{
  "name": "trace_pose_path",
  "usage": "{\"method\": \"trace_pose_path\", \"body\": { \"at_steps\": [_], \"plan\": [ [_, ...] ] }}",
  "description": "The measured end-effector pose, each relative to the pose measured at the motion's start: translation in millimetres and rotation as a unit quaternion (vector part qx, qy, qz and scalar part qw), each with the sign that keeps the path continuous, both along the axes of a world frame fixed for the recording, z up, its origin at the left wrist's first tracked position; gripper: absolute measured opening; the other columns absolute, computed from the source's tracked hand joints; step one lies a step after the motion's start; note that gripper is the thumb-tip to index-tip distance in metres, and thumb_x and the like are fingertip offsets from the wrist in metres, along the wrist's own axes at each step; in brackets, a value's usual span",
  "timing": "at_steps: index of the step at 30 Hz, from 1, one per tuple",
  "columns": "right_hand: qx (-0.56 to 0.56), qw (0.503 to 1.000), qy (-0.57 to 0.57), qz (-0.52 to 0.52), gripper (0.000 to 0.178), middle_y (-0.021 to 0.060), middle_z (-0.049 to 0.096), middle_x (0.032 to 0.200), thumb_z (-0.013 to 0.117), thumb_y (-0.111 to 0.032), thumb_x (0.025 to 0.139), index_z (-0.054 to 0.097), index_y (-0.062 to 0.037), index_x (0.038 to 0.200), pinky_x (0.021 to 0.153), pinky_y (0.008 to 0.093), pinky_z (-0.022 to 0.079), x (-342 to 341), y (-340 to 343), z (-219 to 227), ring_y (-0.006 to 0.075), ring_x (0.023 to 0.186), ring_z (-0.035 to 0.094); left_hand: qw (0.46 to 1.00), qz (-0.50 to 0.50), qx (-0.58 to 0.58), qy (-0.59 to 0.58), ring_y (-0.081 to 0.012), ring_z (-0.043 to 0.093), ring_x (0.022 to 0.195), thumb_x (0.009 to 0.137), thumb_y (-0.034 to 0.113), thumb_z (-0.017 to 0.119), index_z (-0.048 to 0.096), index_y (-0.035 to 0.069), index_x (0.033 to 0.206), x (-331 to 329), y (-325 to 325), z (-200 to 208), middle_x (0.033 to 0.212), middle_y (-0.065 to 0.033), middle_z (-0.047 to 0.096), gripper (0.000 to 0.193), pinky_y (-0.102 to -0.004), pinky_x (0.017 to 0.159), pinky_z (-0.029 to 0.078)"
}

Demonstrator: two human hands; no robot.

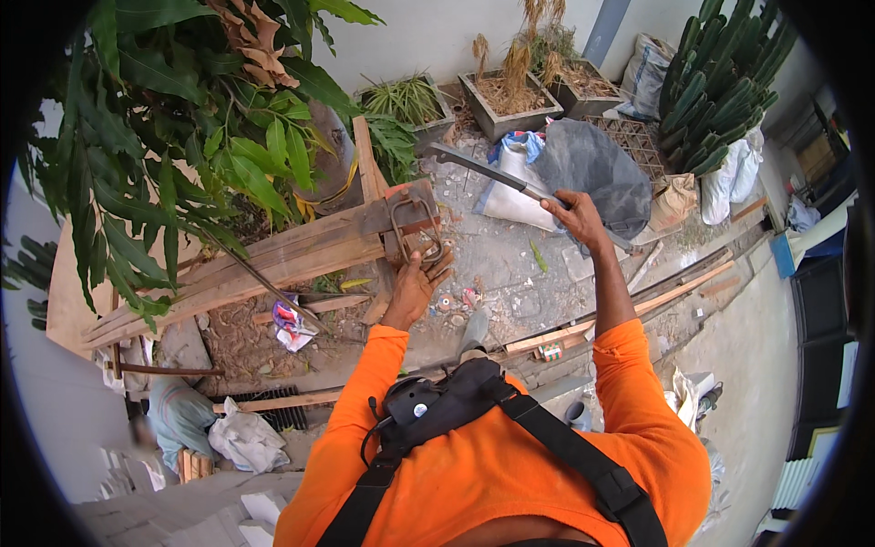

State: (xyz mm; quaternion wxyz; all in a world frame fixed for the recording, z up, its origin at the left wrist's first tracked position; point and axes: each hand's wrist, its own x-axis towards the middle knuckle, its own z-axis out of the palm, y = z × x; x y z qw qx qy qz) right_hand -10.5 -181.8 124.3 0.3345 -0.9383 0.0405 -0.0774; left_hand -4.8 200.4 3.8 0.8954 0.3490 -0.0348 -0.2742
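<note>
My right hand [579, 219] is wrapped round the near end of a long grey metal bar [492, 171] with a notched far end. The bar is raised and slants away to the left, above a sack. At the end of a stack of wooden beams [301, 244], a bent metal rod frame [396, 228] stands out, rusty brown and roughly rectangular. My left hand [421, 284] is at this frame's near edge, its fingers stretched out and apart. Whether the fingers bear on the rod, I cannot tell. A rusty plate [417, 219] lies behind the frame.
Leafy branches [182, 173] overhang the beams at left. Planter boxes [510, 102] line the back wall. A dark sheet [597, 173] covers part of a white sack [515, 187]. Timber strips [629, 305] lie along the right, with a tall cactus [720, 87] beyond. Rubble covers the ground.
</note>
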Motion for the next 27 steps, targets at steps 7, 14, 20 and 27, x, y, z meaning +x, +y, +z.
{"method": "trace_pose_path", "body": {
  "at_steps": [7, 14, 20, 27],
  "plan": [
    [0.26, 0.964, -0.005, -0.057, 0.051, -0.0038, 0.049, 0.06, 0.078, -0.052, 0.09, 0.068, -0.0034, 0.08, 0.048, 0.0304, 0.031, -59, 78, 17, 0.0078, 0.054, 0.043, 0.971, -0.07, 0.111, -0.199, -0.0329, 0.06, 0.131, 0.112, 0.044, 0.039, 0.042, -0.002, 0.149, -16, -16, 69, 0.142, -0.0214, 0.059, 0.058, -0.0434, 0.112, 0.047],
    [0.432, 0.901, 0.017, 0.014, 0.038, 0.0005, 0.059, 0.062, 0.073, -0.036, 0.098, 0.07, 0.0005, 0.087, 0.04, 0.0256, 0.028, -89, 82, 58, 0.0058, 0.042, 0.043, 0.913, -0.301, 0.101, -0.258, -0.0357, 0.065, 0.124, 0.11, 0.054, 0.035, 0.041, -0.002, 0.15, -58, -30, 125, 0.138, -0.0247, 0.061, 0.07, -0.043, 0.109, 0.048],
    [0.325, 0.941, 0.009, -0.095, 0.03, 0.0017, 0.06, 0.061, 0.073, -0.026, 0.098, 0.071, 0.0001, 0.084, 0.044, 0.0309, 0.036, -150, 68, 19, 0.0085, 0.045, 0.044, 0.919, -0.312, 0.187, -0.15, -0.0315, 0.058, 0.133, 0.107, 0.061, 0.037, 0.04, 0.002, 0.154, -83, -23, 70, 0.146, -0.0189, 0.058, 0.076, -0.0427, 0.111, 0.046],
    [0.089, 0.954, 0.051, -0.282, 0.031, 0.0226, 0.066, 0.072, 0.073, -0.029, 0.09, 0.071, 0.0014, 0.087, 0.066, 0.0477, 0.049, -262, 52, -143, 0.0385, 0.065, 0.064, 0.88, -0.194, 0.434, 0.016, -0.0302, 0.057, 0.134, 0.111, 0.048, 0.037, 0.044, -0.001, 0.151, -145, 107, -92, 0.148, -0.017, 0.057, 0.064, -0.0491, 0.115, 0.041]
  ]
}}
